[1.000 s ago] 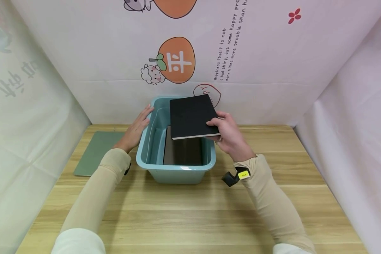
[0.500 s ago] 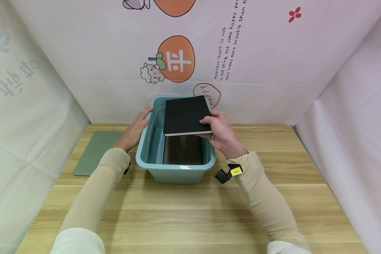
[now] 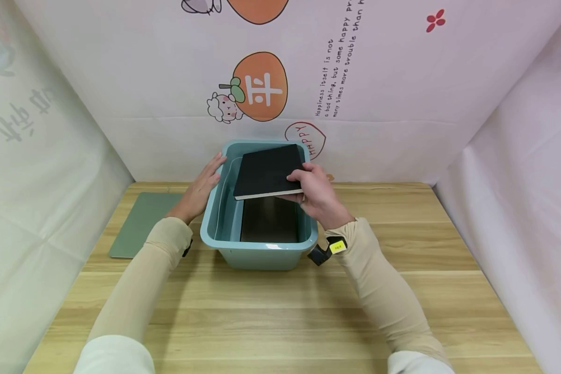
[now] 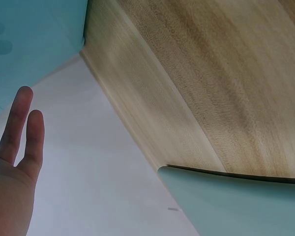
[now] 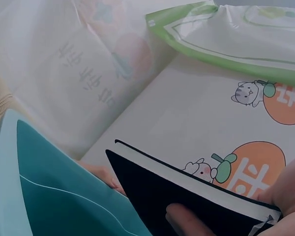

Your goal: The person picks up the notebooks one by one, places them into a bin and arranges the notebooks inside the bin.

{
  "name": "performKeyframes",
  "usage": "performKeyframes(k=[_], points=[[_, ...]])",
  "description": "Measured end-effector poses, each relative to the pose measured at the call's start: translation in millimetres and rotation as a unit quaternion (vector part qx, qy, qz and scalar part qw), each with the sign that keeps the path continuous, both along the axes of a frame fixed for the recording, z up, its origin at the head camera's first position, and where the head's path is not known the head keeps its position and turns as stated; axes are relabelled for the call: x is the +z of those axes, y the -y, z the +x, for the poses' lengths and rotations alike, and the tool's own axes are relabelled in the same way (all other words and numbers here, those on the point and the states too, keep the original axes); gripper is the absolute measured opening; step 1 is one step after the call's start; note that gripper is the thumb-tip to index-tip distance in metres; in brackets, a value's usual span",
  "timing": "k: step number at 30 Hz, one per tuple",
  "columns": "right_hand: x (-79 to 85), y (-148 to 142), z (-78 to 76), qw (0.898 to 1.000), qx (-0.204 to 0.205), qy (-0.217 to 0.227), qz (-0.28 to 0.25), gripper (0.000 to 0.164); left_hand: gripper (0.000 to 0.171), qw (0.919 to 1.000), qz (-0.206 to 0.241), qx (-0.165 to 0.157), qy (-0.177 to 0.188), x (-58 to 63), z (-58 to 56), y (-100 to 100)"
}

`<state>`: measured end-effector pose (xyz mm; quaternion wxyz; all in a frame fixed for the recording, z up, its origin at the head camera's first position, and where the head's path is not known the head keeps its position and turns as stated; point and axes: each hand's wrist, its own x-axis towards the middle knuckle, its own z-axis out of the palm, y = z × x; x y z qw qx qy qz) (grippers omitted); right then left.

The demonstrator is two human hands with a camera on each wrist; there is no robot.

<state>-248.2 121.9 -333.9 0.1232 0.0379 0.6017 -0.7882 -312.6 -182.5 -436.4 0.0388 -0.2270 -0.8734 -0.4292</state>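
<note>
A black hardcover notebook (image 3: 267, 170) with pale page edges is tilted over the back of a light-blue plastic bin (image 3: 257, 261). My right hand (image 3: 321, 196) grips it by its right side, thumb on the cover and fingers underneath. In the right wrist view the page block of the notebook (image 5: 152, 189) shows between its covers. Inside the bin lies another flat, dark rectangular thing (image 3: 267, 223), partly hidden by the notebook. My left hand (image 3: 199, 191), its fingers extended, rests against the bin's left rim. In the left wrist view, two fingers of the left hand (image 4: 17, 167) show beside the bin (image 4: 39, 34).
A flat green sheet or board (image 3: 140, 228) lies on the wooden table (image 3: 262, 322) left of the bin, partly behind my left forearm. A white printed cloth (image 3: 378, 88) hangs close behind the bin, with more white cloth along both sides.
My right hand has moved left and slightly down with the notebook, bringing it farther over the bin. The left hand and the bin have stayed in place.
</note>
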Motion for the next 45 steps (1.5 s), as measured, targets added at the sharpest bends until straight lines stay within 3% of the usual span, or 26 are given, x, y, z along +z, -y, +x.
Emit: performKeyframes(k=[4, 14, 45], points=[[-0.1, 1, -3.1, 1.000, 0.004, -0.002, 0.007, 0.048, 0.055, 1.0000, 0.001, -0.005, 0.001, -0.5, -0.1, 0], [-5.1, 9, -14.4, 1.000, 0.012, 0.022, 0.016, 0.054, 0.055, 1.0000, -0.001, -0.004, -0.003, 1.1, -0.1, 1], [-10.8, 24, -23.9, 0.997, -0.057, 0.054, 0.016, 0.050, 0.055, 1.0000, -0.004, 0.001, 0.000, -0.6, -0.6, 1]])
